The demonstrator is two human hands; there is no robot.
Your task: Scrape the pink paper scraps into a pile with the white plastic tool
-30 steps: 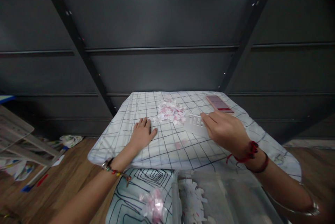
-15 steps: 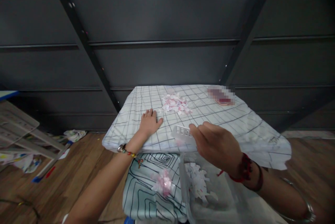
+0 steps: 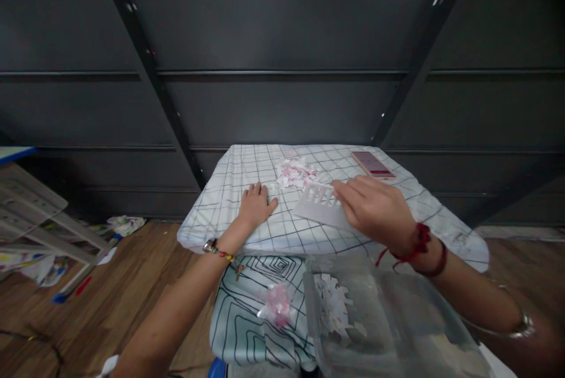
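My left hand (image 3: 256,206) lies flat on the white checked cloth (image 3: 247,160), fingers spread. My right hand (image 3: 375,204) grips a thin white plastic piece (image 3: 324,204) with a row of slots; its exact kind is unclear. That piece is tilted over the cloth, just on the near side of a pile of white and pink paper scraps (image 3: 296,173). Below my right wrist sits a clear plastic bin (image 3: 388,319), with white jagged paper pieces (image 3: 333,304) at its left.
A pink phone (image 3: 373,165) lies at the cloth's far right. On a teal patterned cushion (image 3: 238,331) rests a clear bag with pink contents (image 3: 278,305). Dark wall panels (image 3: 282,110) stand behind; a white-framed rack (image 3: 39,207) is at left.
My right hand has moved forward with the white slotted piece, which now shows more of its flat face and lies closer to the scrap pile. The left hand stays in place.
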